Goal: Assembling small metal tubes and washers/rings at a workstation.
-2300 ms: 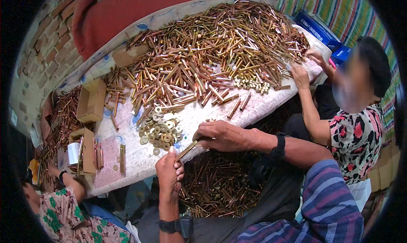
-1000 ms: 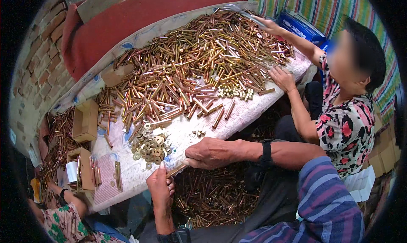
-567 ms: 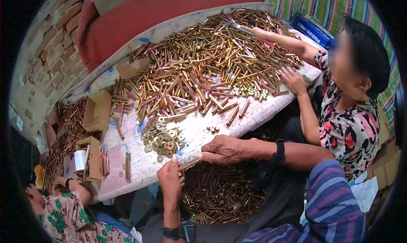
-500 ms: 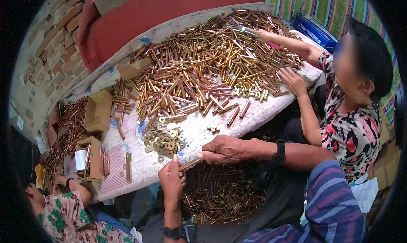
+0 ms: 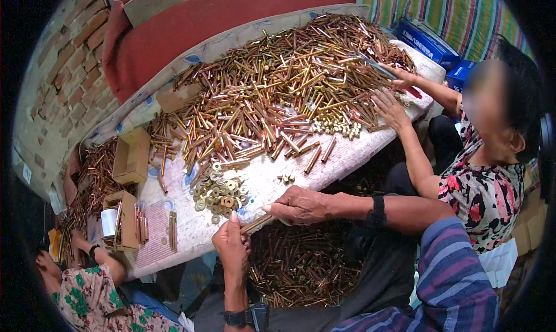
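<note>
A thin brass-coloured metal tube (image 5: 255,223) spans between my two hands at the table's front edge. My left hand (image 5: 231,246) is closed round its left end, thumb pointing up. The fingers of my right hand (image 5: 302,206) pinch its other end, partly hiding it. Just beyond my left hand lies a heap of flat round washers (image 5: 221,194). A few small nuts (image 5: 285,179) sit on the cloth behind my right hand. Farther back is a broad pile of golden and coppery metal tubes (image 5: 260,103), with a cluster of nuts (image 5: 336,127) along its near edge.
Below the table edge, many more tubes (image 5: 301,268) lie heaped. Two cardboard boxes (image 5: 131,157) stand at the left. A co-worker on the right has a hand (image 5: 389,109) at the pile; another person's hand (image 5: 81,245) is at lower left. A blue box (image 5: 427,45) sits back right.
The right co-worker's far hand, with a flat tool, has drawn back toward the right, and that person has leaned back. My hands keep hold of the tube; my right thumb reaches slightly farther along it.
</note>
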### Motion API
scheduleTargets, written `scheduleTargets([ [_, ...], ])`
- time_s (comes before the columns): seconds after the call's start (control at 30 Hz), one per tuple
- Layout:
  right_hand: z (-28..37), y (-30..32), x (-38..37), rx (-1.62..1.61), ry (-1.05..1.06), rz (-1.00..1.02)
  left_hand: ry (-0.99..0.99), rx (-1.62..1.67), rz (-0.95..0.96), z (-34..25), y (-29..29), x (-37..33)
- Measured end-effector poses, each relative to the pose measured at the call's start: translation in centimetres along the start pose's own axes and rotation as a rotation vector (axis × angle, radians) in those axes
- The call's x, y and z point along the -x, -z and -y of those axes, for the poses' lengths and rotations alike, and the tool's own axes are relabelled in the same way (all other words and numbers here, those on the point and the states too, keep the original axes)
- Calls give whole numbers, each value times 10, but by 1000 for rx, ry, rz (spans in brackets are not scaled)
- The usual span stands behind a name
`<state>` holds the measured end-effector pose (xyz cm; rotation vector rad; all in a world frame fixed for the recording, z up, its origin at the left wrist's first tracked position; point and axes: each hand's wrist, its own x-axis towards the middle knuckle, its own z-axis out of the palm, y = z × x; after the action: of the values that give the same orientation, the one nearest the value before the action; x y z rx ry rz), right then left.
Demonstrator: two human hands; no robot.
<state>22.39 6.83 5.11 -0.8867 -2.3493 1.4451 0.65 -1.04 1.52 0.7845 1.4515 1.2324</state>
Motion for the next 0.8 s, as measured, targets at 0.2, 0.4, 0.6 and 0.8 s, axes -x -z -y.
scheduleTargets([
  [0.2, -6, -8, 0, 229, 258, -234, -61, -19, 5, 3, 2, 1],
  [0.4, -14, -7, -2, 49, 116, -49, -47, -9, 18, 7, -2, 1],
  [0.6, -15, -14, -1, 198, 310, -280, -27, 30, 17, 14, 1, -3],
  [0.8, -5, -3, 3, -79, -71, -28, -221, -99, 17, 18, -3, -5],
])
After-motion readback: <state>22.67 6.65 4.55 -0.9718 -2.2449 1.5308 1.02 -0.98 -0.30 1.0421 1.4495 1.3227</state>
